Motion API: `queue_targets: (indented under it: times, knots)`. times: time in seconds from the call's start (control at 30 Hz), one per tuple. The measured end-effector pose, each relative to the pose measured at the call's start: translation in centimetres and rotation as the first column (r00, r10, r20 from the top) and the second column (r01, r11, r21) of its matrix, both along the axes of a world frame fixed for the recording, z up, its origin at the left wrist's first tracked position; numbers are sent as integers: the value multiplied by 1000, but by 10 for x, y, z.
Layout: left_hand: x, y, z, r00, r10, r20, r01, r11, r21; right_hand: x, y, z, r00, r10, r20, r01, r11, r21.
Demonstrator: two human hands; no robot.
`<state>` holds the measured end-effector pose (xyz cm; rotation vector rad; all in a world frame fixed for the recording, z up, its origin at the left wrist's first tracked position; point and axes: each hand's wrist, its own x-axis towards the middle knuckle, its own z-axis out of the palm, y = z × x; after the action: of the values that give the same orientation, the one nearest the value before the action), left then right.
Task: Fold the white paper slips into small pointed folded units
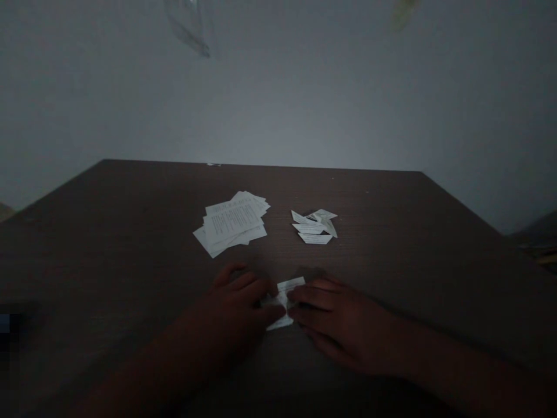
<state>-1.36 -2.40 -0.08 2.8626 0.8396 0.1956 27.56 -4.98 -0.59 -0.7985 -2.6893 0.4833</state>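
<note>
The worktop (413,232) stretches wide around the left hand (246,295) and right hand (335,313), both touching a white folded paper (290,284) between them; whether pinching, I cannot tell. Beyond, printed sheets (232,223) and folded slips (310,229) lie inside the far edge (357,170).

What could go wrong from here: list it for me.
The left hand and right hand partly cover the small paper, so it could crease askew unnoticed. The folded paper pieces overlap loosely; a bump might scatter them. The stacked sheets lie askew and could slide apart.
</note>
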Motion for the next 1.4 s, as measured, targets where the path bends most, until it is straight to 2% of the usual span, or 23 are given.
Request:
queue_targets:
  times: [0.1,0.3,0.43,0.57,0.87,1.1,1.27,1.4]
  knots:
    - [-2,-2,-1,1000,6,27,-4,999,-41,0,-1,1,1000,-3,-4,3,1000,25]
    - [-5,-4,-12,992,38,122,-36,999,-20,-3,-3,6,998,-16,53,16,1000,4]
    - [-4,-2,-10,987,55,153,-43,996,-81,-3,-5,6,999,-13,46,10,999,53]
    - [2,-3,-7,979,152,139,-134,982,-129,-1,-7,5,999,-39,21,37,997,73]
    - [12,-5,-20,929,311,201,-265,937,-226,-4,-7,10,999,-9,34,4,990,141]
    - [16,-7,-15,906,381,184,-319,901,-295,-1,-6,6,1000,-3,29,1,997,76]
    - [18,-5,-8,900,399,178,-328,887,-325,0,-3,7,999,28,29,-32,993,111]
    - [19,-4,-9,897,413,158,-346,879,-329,-1,-2,7,999,43,-3,-42,989,139]
